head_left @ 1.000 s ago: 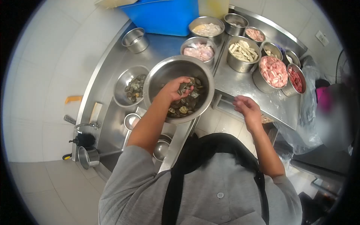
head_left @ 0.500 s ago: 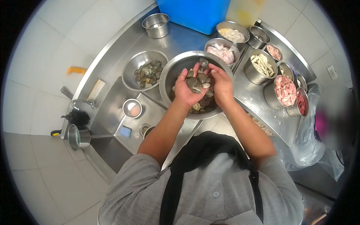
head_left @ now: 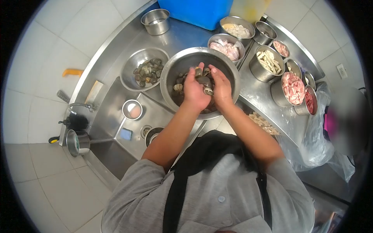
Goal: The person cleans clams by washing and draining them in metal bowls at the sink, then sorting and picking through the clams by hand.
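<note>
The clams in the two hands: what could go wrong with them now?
Some clams could slip out, since the left hand and right hand only cup them, open at the top. The large bowl might tip if pushed, because floor shows just beyond its near rim.

The steel worktops [head_left: 178, 39] carry a bowl [head_left: 131, 62] of shellfish [head_left: 148, 72], a steel pot [head_left: 156, 28], a blue bin [head_left: 196, 12], several metal food pots [head_left: 262, 73] and, seemingly, a wide basin [head_left: 182, 61].
</note>
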{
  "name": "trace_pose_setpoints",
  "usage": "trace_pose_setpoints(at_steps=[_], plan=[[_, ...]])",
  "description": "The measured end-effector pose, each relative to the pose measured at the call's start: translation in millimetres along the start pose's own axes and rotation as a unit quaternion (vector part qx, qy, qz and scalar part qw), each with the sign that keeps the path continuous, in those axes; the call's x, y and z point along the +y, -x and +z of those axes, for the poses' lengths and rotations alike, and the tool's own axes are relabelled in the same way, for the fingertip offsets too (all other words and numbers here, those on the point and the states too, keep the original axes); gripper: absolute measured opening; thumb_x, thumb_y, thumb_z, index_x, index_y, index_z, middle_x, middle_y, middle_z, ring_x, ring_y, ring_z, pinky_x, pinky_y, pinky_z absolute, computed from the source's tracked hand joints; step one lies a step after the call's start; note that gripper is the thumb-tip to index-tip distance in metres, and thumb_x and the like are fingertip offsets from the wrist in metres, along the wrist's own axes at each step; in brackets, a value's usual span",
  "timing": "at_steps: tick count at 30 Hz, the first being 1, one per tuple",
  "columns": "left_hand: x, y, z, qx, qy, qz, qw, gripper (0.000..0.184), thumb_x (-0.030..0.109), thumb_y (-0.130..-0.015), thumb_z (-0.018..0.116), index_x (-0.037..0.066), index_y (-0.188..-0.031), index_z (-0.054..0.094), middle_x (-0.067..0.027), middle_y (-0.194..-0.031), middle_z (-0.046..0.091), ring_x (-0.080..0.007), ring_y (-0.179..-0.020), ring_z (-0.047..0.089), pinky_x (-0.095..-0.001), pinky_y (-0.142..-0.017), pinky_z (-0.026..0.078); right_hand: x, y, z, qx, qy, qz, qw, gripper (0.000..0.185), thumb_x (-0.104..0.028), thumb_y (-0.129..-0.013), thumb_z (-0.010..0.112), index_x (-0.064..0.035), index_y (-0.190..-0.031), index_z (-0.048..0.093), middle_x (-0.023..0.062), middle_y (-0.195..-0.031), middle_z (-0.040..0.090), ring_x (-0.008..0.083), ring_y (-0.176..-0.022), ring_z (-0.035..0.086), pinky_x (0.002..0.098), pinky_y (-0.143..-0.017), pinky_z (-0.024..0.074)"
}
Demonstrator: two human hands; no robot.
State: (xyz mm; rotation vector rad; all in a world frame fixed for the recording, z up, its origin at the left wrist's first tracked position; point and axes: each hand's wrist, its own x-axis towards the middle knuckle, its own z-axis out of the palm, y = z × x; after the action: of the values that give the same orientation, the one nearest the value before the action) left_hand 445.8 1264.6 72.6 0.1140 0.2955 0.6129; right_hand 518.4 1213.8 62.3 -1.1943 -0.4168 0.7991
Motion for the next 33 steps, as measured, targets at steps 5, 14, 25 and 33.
trace_pose_setpoints(at_steps=[5, 14, 25, 33], plan=[[-29.2, -1.3, -2.2, 0.008, -0.289, 0.208, 0.935, 0.055, 0.036, -0.102, 0.032, 0.007, -0.149, 0.026, -0.0104, -0.128, 0.051, -0.0201, -0.118, 0.049, -0.0355, -0.102, 0.038, -15.9, -2.9, -2.2, -0.02, -0.299, 0.166, 0.939, 0.046, -0.042, -0.094, 0.051, -0.0009, -0.114, 0.059, 0.013, -0.112, 0.058, 0.0264, -0.104, 0.056, 0.0424, -0.097, 0.0427], [-20.7, -9.1, -9.0, 0.095, -0.221, 0.169, 0.956, 0.045, 0.034, -0.1, 0.035, 0.008, -0.136, 0.047, -0.0086, -0.125, 0.054, -0.0233, -0.116, 0.051, -0.0367, -0.101, 0.04, -30.5, 7.8, 12.4, 0.048, -0.162, 0.164, 0.972, 0.048, -0.043, -0.094, 0.052, -0.0011, -0.117, 0.058, 0.013, -0.12, 0.055, 0.0242, -0.116, 0.049, 0.0374, -0.103, 0.0365], [4.0, -4.7, -28.8, -0.045, 0.096, -0.002, 0.994, 0.039, 0.036, -0.094, 0.037, 0.016, -0.117, 0.06, -0.0087, -0.124, 0.059, -0.0296, -0.119, 0.052, -0.0493, -0.104, 0.037, -40.3, 13.4, 0.8, -0.097, -0.143, -0.065, 0.983, 0.026, -0.008, -0.094, 0.052, 0.0042, -0.116, 0.057, 0.0143, -0.129, 0.053, 0.0215, -0.116, 0.052, 0.0339, -0.099, 0.0409], [2.4, 4.0, -14.4, -0.131, 0.141, -0.027, 0.981, 0.042, 0.041, -0.089, 0.043, 0.017, -0.122, 0.055, -0.0156, -0.132, 0.051, -0.0405, -0.127, 0.041, -0.0554, -0.107, 0.03, -44.0, 45.3, -24.5, -0.074, 0.393, -0.377, 0.835, 0.034, -0.006, -0.063, 0.076, -0.0122, -0.096, 0.072, 0.0063, -0.095, 0.055, 0.0257, -0.091, 0.055, 0.0367, -0.082, 0.0443]])
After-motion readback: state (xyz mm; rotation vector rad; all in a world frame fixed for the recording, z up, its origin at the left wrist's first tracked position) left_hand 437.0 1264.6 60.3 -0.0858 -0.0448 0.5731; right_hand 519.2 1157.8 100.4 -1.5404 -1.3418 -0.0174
